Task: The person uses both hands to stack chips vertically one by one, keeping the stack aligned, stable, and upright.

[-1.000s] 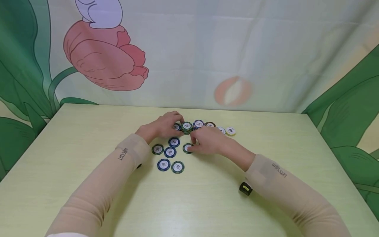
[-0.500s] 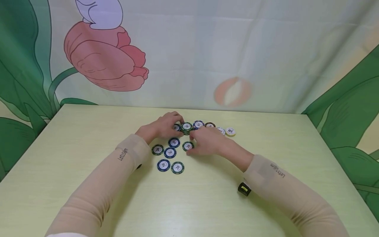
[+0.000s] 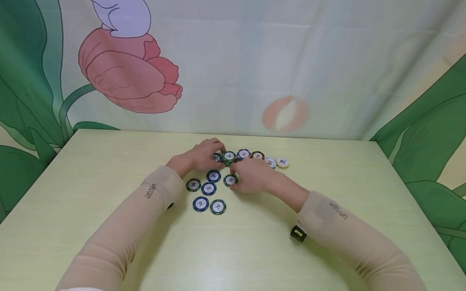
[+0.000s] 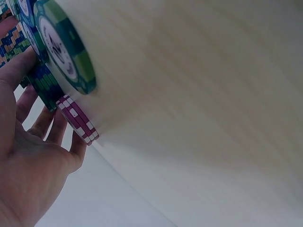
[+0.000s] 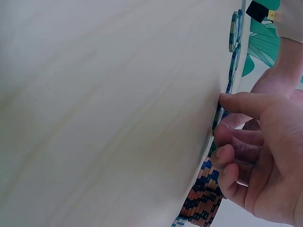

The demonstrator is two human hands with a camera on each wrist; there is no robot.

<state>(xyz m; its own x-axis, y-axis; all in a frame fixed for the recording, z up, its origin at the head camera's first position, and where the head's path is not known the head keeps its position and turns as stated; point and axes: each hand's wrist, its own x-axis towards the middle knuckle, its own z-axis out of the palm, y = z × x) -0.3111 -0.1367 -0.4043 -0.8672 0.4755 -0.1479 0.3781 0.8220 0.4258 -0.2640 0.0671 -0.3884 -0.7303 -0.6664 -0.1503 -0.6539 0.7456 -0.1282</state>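
Near the table's far edge my left hand (image 3: 202, 155) holds a blue poker chip stack (image 3: 217, 157), with its thumb at the near side and its fingers curled behind. Beside it, on the right, stands a green-edged chip stack (image 3: 229, 157). My right hand (image 3: 255, 174) pinches a green 20 poker chip (image 3: 230, 180) between thumb and fingertips, low at the table surface. In the right wrist view that chip's rim (image 5: 218, 113) shows edge-on between the fingers. Loose on the table, left of and nearer than my right hand, lie blue 50 chips (image 3: 209, 188) and green 20 chips (image 3: 218, 207).
The row of stacks continues rightward with a blue-and-white stack (image 3: 243, 154), a dark brown-edged one (image 3: 257, 156), a light blue one (image 3: 270, 163) and a yellow one (image 3: 282, 163). A purple-and-white stack (image 4: 78, 120) shows beside my left fingers. A printed curtain (image 3: 218, 81) hangs behind the table.
My right thumb has shifted from on top of the green chip to its near edge, and the chip has moved very slightly. My left hand stays at the blue stack.
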